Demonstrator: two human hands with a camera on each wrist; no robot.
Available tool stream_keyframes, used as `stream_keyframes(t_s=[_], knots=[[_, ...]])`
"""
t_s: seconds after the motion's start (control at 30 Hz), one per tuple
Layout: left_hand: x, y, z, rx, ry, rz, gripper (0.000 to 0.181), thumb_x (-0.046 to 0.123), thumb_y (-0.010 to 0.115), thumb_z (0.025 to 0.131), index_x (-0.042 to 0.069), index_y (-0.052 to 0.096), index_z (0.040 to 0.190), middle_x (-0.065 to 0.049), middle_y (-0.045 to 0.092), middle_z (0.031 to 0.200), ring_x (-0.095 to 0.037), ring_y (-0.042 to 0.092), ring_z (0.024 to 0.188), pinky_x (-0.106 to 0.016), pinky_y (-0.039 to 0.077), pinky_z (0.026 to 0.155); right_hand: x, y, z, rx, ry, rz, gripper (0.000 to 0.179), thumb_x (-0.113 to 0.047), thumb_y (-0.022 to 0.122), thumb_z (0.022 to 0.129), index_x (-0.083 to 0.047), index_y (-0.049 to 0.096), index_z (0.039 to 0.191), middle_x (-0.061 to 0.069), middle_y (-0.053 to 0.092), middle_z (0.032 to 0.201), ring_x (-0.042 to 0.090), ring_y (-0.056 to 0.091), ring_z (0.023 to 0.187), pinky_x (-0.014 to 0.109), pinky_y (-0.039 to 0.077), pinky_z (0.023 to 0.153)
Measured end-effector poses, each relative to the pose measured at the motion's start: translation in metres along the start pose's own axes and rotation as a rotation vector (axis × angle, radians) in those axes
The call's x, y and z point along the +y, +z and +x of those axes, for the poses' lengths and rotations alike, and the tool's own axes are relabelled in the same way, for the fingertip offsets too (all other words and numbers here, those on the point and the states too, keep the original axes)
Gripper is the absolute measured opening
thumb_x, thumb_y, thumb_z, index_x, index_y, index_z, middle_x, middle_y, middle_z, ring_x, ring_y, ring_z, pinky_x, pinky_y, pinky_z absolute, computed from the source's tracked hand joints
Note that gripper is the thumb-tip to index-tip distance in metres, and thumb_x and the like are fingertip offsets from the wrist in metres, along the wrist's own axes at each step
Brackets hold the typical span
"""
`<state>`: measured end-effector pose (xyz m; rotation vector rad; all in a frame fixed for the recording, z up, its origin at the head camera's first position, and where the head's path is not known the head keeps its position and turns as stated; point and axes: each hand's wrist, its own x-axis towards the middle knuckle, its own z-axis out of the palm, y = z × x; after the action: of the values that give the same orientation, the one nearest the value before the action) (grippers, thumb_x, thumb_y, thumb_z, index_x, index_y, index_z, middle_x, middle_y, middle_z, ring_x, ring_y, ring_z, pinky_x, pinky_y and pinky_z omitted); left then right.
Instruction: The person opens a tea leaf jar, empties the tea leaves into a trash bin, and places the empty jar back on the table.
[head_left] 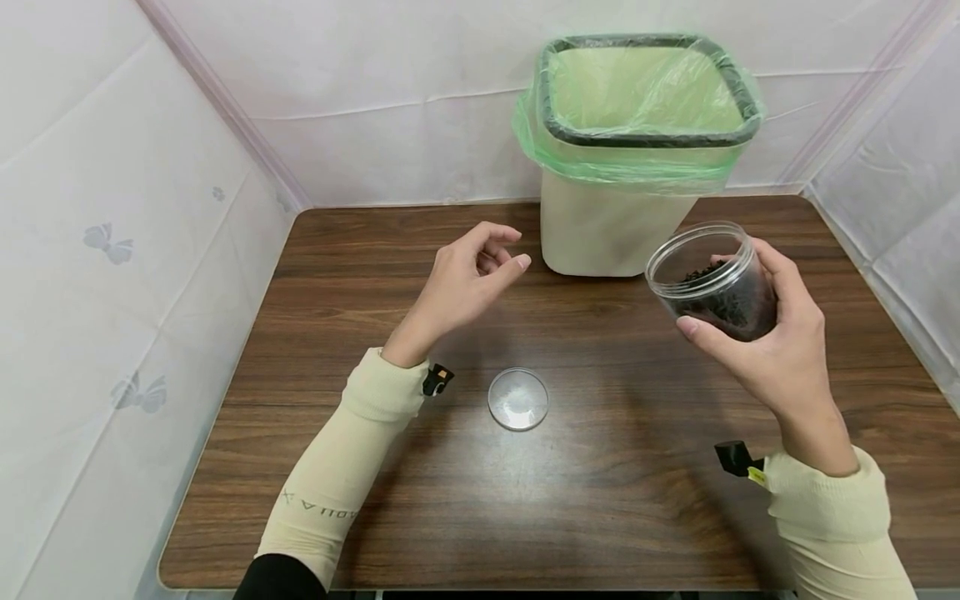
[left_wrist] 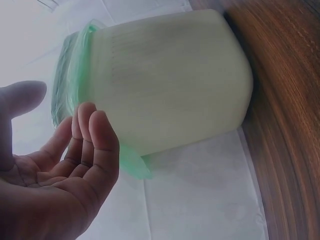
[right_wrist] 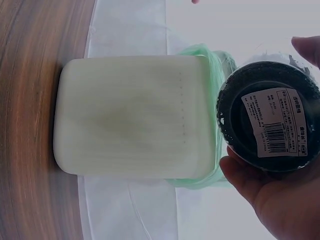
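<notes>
My right hand [head_left: 787, 350] grips a clear plastic jar [head_left: 723, 292] round its side, tilted with its mouth toward the left. Dark crumbly material [head_left: 731, 304] lies inside, and no lid covers the mouth. In the right wrist view the jar's base carries a white barcode label [right_wrist: 276, 122]. My left hand [head_left: 468, 275] hovers over the table with its fingers loosely curled and nothing in them. A round clear lid [head_left: 518, 399] lies flat on the table between my forearms. Behind the hands stands a cream trash bin [head_left: 607, 225] with a green bag [head_left: 637, 171] folded over its dark rim.
The brown wood-grain table [head_left: 360, 275] has white sheeting [head_left: 375, 108] hanging behind it and along both sides. The bin stands at the table's back edge, right of the middle, its mouth facing up.
</notes>
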<state>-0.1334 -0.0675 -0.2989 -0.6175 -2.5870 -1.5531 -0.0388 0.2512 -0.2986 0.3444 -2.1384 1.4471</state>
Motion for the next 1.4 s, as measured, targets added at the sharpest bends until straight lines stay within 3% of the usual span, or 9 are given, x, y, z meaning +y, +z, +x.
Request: stream_keyframes(t_s=[0.27, 0.93, 1.4], knots=[[0.001, -0.002, 0.002, 0.006, -0.007, -0.029, 0.032, 0.028, 0.07, 0.094, 0.014, 0.065, 0.123, -0.003, 0.066, 0.092, -0.015, 0.062, 0.081, -0.03, 0.051, 0.074, -0.016, 0.001, 0.002, 0.009, -0.002, -0.001, 0.084, 0.017, 0.08, 0.064, -0.001, 0.054, 0.141, 0.007, 0.068, 0.121, 0.013, 0.062, 0.103, 0.018, 0.045, 0.084], [0.004, -0.005, 0.009, 0.022, -0.025, -0.074, 0.034, 0.028, 0.069, 0.095, 0.014, 0.065, 0.125, -0.003, 0.067, 0.094, -0.016, 0.064, 0.082, -0.03, 0.051, 0.074, -0.018, 0.0, 0.007, 0.048, -0.03, 0.007, 0.081, 0.016, 0.081, 0.064, 0.0, 0.057, 0.14, 0.01, 0.069, 0.118, 0.015, 0.061, 0.104, 0.019, 0.044, 0.085], [0.008, -0.006, 0.015, 0.012, -0.049, -0.209, 0.033, 0.022, 0.069, 0.096, 0.01, 0.064, 0.127, -0.007, 0.068, 0.092, -0.023, 0.064, 0.071, -0.039, 0.058, 0.069, -0.018, -0.003, 0.012, 0.086, -0.053, -0.003, 0.079, 0.013, 0.082, 0.064, 0.0, 0.058, 0.139, 0.005, 0.07, 0.115, 0.013, 0.062, 0.097, 0.019, 0.044, 0.083]])
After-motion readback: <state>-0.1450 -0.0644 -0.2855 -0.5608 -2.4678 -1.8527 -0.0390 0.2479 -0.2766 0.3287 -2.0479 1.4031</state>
